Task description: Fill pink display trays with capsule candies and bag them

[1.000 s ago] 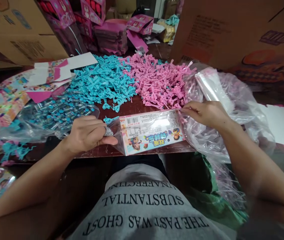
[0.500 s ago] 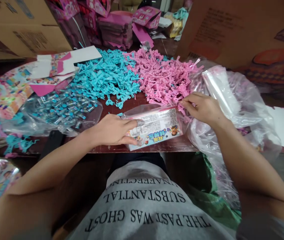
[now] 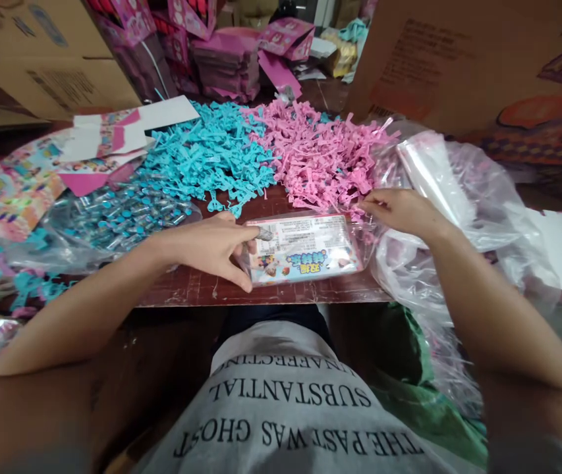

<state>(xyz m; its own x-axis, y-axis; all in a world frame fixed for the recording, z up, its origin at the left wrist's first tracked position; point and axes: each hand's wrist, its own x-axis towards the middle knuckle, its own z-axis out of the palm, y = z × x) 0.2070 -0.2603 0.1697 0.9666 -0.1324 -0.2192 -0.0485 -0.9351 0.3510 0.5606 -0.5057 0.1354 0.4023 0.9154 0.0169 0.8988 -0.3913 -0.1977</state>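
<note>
A flat printed box (image 3: 305, 247), white with colourful lettering, lies inside a clear plastic bag (image 3: 365, 253) near the table's front edge. My left hand (image 3: 211, 247) grips the box's left end through the bag, thumb at the front corner and fingers curled at the back. At its index fingertip sits a small grey shiny thing (image 3: 264, 234) that I cannot make out. My right hand (image 3: 399, 210) is closed in a pinch on the bag's right end, just beyond the box. Behind the hands lie heaps of turquoise plastic pieces (image 3: 206, 158) and pink plastic pieces (image 3: 320, 158).
Small clear vials with blue caps (image 3: 122, 214) lie in plastic at the left. Printed cards (image 3: 105, 145) are stacked behind them. Clear bags (image 3: 429, 171) lie on crumpled plastic at the right. Cardboard cartons (image 3: 63, 76) and pink boxes (image 3: 226, 62) stand at the back.
My left hand has slid left off the box's face to its left end. The box now lies flatter and straighter. My right hand keeps its pinch at nearly the same spot.
</note>
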